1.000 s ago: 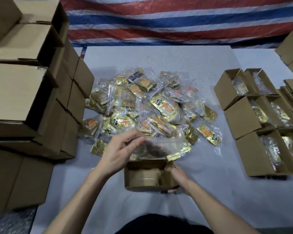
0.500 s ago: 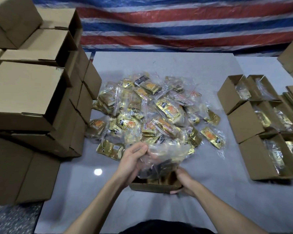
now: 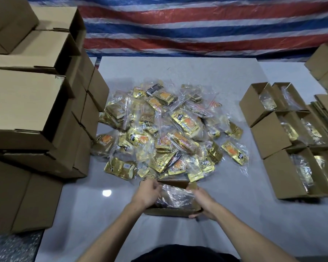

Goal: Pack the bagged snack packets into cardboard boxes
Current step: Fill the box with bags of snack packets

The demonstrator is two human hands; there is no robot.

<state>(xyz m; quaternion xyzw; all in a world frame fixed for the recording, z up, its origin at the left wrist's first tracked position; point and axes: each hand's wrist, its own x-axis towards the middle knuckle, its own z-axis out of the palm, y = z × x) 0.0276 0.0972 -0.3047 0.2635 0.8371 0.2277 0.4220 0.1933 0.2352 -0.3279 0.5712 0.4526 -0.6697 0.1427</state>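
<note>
At left, stacked closed boxes [image 3: 27,103] of matte brown cardboard, square-edged, crowding the smooth grey table [image 3: 235,227]. In the centre, a loose heap of packets [image 3: 169,133], glossy gold foil inside crinkled clear bags, right up against the far edge of the open box [image 3: 169,212]. Inside that box, a clear bag [image 3: 176,197] of packets, between the hands: left hand [image 3: 147,193] curled onto its left end, right hand [image 3: 204,203] gripping the box's right wall. At right, filled boxes [image 3: 284,140], open-topped, in rows.
</note>
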